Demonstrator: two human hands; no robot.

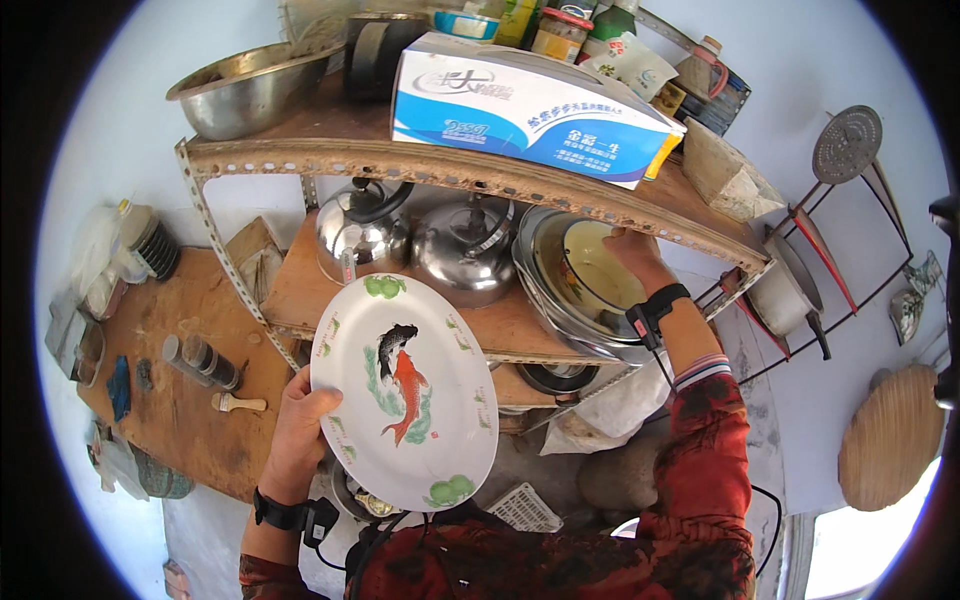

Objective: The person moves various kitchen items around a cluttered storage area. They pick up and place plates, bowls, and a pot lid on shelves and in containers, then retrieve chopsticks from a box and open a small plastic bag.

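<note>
My left hand grips the left rim of an oval white plate, thumb on its face. A black fish and an orange fish are painted on the plate, which is tilted up towards me in front of the shelf. My right hand reaches under the upper shelf board, its curled fingers at the far right rim of a yellow enamel basin. That basin sits inside larger stainless steel basins on the middle shelf. Part of the rim is hidden by my right hand and wrist.
Two steel kettles stand left of the basins. Overhead, the perforated shelf edge carries a blue-white carton and a steel bowl. A wooden table holds a brush. A pot hangs on the right.
</note>
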